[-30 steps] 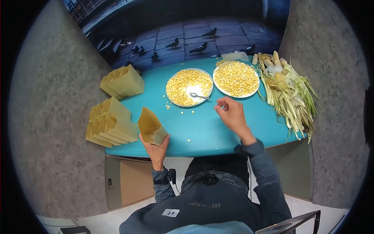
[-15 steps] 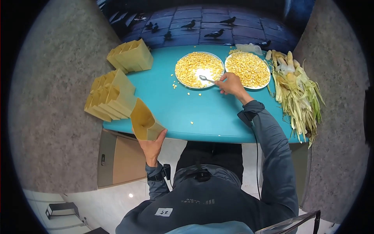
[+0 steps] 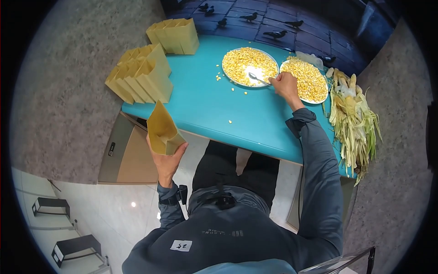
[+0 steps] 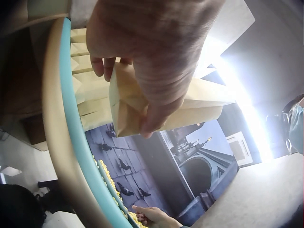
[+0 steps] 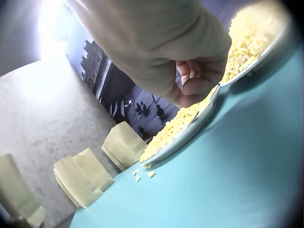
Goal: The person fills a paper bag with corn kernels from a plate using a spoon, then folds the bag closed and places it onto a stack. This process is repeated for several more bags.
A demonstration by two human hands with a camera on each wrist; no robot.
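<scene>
In the head view, my left hand point(image 3: 166, 160) grips the lower part of an open paper bag point(image 3: 160, 130) at the table's front left edge. The left wrist view shows thumb and fingers on either side of that bag point(image 4: 127, 99). My right hand point(image 3: 287, 86) pinches the handle of a metal spoon point(image 3: 259, 78), whose bowl lies over the bare white spot of the left plate of corn kernels point(image 3: 242, 61). In the right wrist view, the fingers of my right hand point(image 5: 166, 57) are curled at the plate's rim; the spoon is mostly hidden.
A second plate of kernels point(image 3: 306, 78) stands right of the first. Corn husks and cobs point(image 3: 353, 114) lie at the table's right end. Groups of upright paper bags point(image 3: 145, 75) stand at the left. Loose kernels point(image 3: 230, 122) are scattered on the teal table point(image 3: 200, 105).
My right hand has reached forward to the left plate and taken hold of the spoon's handle. The left hand still holds the bag, and the head view has shifted and tilted.
</scene>
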